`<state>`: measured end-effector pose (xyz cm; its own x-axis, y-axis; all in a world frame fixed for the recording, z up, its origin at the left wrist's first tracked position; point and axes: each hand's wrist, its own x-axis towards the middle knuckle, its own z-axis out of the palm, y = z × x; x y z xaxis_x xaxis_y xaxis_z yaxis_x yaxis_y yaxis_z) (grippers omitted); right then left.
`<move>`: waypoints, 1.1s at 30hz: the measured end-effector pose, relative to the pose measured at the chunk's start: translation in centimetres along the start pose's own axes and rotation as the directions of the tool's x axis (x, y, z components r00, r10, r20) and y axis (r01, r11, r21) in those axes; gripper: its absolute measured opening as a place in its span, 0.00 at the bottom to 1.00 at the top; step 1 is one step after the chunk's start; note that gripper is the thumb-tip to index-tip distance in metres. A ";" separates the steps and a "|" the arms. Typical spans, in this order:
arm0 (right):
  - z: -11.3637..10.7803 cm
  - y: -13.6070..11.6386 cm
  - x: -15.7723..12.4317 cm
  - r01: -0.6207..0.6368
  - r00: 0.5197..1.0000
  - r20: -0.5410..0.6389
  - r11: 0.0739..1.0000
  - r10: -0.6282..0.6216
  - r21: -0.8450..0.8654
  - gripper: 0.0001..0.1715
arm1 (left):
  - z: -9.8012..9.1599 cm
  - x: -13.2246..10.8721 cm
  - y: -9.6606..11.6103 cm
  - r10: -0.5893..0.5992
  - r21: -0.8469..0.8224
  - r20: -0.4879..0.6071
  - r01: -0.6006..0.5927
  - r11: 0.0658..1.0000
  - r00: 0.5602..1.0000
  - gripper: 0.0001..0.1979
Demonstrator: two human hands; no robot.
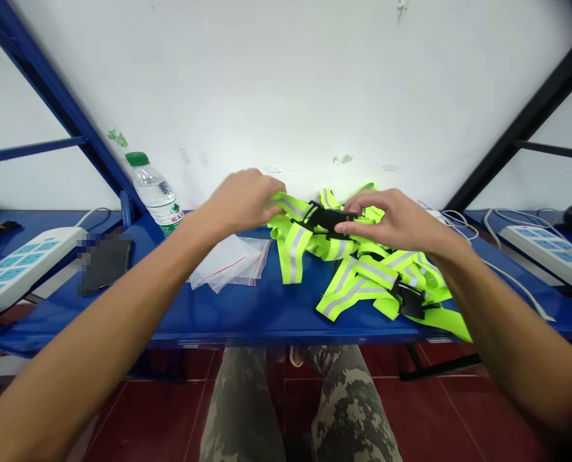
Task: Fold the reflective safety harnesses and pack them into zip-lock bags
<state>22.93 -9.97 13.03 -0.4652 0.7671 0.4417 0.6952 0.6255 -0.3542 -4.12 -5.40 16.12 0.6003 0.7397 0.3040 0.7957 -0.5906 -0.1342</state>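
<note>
My left hand (248, 200) pinches the yellow-green reflective strap (290, 204) near its end, left of a black plastic buckle (328, 219). Thumb and fingers of my right hand (386, 219) are closed on the buckle's right side. Both hands hold it above the blue table (267, 314), and part of the strap hangs down below. Under and to the right of the buckle lies a tangled pile of similar reflective straps (377, 276) with grey stripes. Another black buckle (410, 300) shows in that pile.
Clear plastic bags (231, 263) lie left of the straps. A water bottle (157, 192) with a green cap leans by the wall. A dark flat object (104, 264) and a white power strip (31, 266) are at left; another power strip (550, 253) and white cables (459, 221) at right.
</note>
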 end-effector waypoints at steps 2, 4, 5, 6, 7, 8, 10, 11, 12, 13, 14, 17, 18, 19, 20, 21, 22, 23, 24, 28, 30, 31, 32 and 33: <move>-1.2 -0.4 0.1 0.037 0.995 0.096 0.999 -0.036 -0.009 0.20 | -1.1 0.1 -0.4 -0.100 0.052 -0.092 0.105 0.993 0.991 0.14; -1.6 -0.6 0.0 0.073 0.981 0.179 0.997 -0.075 0.021 0.22 | -1.9 0.0 -0.7 -0.160 0.049 -0.176 0.171 0.984 0.971 0.15; -1.5 -0.7 0.0 0.067 0.975 0.208 0.997 -0.075 0.044 0.23 | -2.2 -0.1 -0.7 -0.178 0.040 -0.209 0.191 0.981 0.962 0.16; -1.2 -0.7 -0.1 0.046 0.970 0.235 0.997 -0.060 0.068 0.22 | -2.4 -0.2 -0.8 -0.191 0.033 -0.237 0.204 0.978 0.953 0.17; -0.8 -0.7 -0.3 0.014 0.965 0.260 0.995 -0.038 0.094 0.21 | -2.5 -0.2 -0.9 -0.200 0.028 -0.259 0.214 0.976 0.945 0.18; -0.4 -0.6 -0.4 -0.029 0.959 0.285 0.992 -0.007 0.122 0.19 | -2.5 -0.3 -1.0 -0.206 0.029 -0.274 0.222 0.975 0.939 0.18; 0.1 -0.4 -0.6 -0.121 0.939 0.340 0.979 0.059 0.165 0.13 | -2.5 -0.4 -1.4 -0.214 0.044 -0.283 0.235 0.971 0.935 0.18; 0.2 -0.2 -0.8 -0.157 0.924 0.373 0.972 0.084 0.172 0.12 | -2.4 -0.4 -1.8 -0.216 0.054 -0.277 0.240 0.969 0.936 0.17; 0.1 0.0 -0.8 -0.180 0.909 0.406 0.969 0.099 0.167 0.13 | -2.4 -0.5 -2.2 -0.218 0.067 -0.269 0.244 0.968 0.938 0.17; -0.2 0.2 -0.9 -0.189 0.896 0.431 0.971 0.109 0.148 0.14 | -2.3 -0.6 -2.6 -0.217 0.080 -0.262 0.246 0.966 0.940 0.17; -0.6 0.5 -0.9 -0.185 0.888 0.444 0.976 0.117 0.114 0.14 | -2.2 -0.7 -2.9 -0.216 0.092 -0.261 0.248 0.964 0.941 0.18; -2.0 1.1 -0.9 -0.143 0.914 0.380 0.989 0.140 -0.019 0.11 | -2.0 -1.2 -3.5 -0.213 0.081 -0.272 0.243 0.967 0.939 0.24; -2.4 1.4 -0.9 -0.129 0.934 0.330 0.990 0.140 -0.055 0.10 | -2.0 -1.3 -3.5 -0.212 0.066 -0.274 0.238 0.969 0.938 0.28; -2.6 1.7 -0.9 -0.117 0.950 0.282 0.990 0.136 -0.083 0.11 | -2.0 -1.5 -3.3 -0.213 0.051 -0.272 0.235 0.971 0.939 0.32; -2.7 2.1 -0.9 -0.109 0.960 0.247 0.989 0.132 -0.104 0.12 | -2.1 -1.7 -3.0 -0.213 0.041 -0.268 0.232 0.972 0.940 0.35; -2.7 2.5 -1.0 -0.111 0.963 0.230 0.987 0.137 -0.120 0.13 | -2.2 -1.8 -2.6 -0.212 0.036 -0.262 0.229 0.973 0.941 0.38; -2.6 2.9 -1.1 -0.126 0.960 0.233 0.983 0.154 -0.130 0.14 | -2.4 -2.0 -2.3 -0.210 0.033 -0.259 0.226 0.973 0.943 0.39; -2.4 3.3 -1.2 -0.150 0.952 0.247 0.980 0.180 -0.134 0.16 | -2.6 -2.1 -2.0 -0.209 0.028 -0.260 0.224 0.974 0.943 0.38; -2.2 3.6 -1.3 -0.174 0.943 0.262 0.976 0.204 -0.132 0.17 | -2.8 -2.3 -1.8 -0.205 0.021 -0.259 0.217 0.976 0.944 0.36; -2.1 4.3 -1.8 -0.199 0.967 0.139 0.972 0.216 -0.122 0.15 | -2.7 -2.5 -2.3 -0.185 0.028 -0.220 0.196 0.980 0.958 0.33; -2.6 4.2 -1.7 -0.182 0.981 0.039 0.969 0.191 -0.165 0.22 | -2.3 -2.4 -3.1 -0.188 0.084 -0.175 0.205 0.975 0.966 0.32; -2.8 4.1 -1.7 -0.164 0.985 0.026 0.969 0.172 -0.185 0.25 | -2.0 -2.4 -3.5 -0.197 0.114 -0.161 0.217 0.970 0.967 0.30; -3.1 4.0 -1.5 -0.142 0.988 0.027 0.971 0.150 -0.195 0.24 | -1.8 -2.3 -3.8 -0.209 0.135 -0.153 0.230 0.964 0.966 0.27; -3.3 4.0 -1.4 -0.120 0.991 0.034 0.973 0.129 -0.197 0.22 | -1.6 -2.3 -4.1 -0.224 0.140 -0.155 0.246 0.959 0.962 0.23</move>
<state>28.12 -9.03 13.72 -0.3901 0.8458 0.3639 0.8403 0.4887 -0.2349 -8.87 -5.24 17.44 0.3864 0.7942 0.4690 0.9223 -0.3388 -0.1862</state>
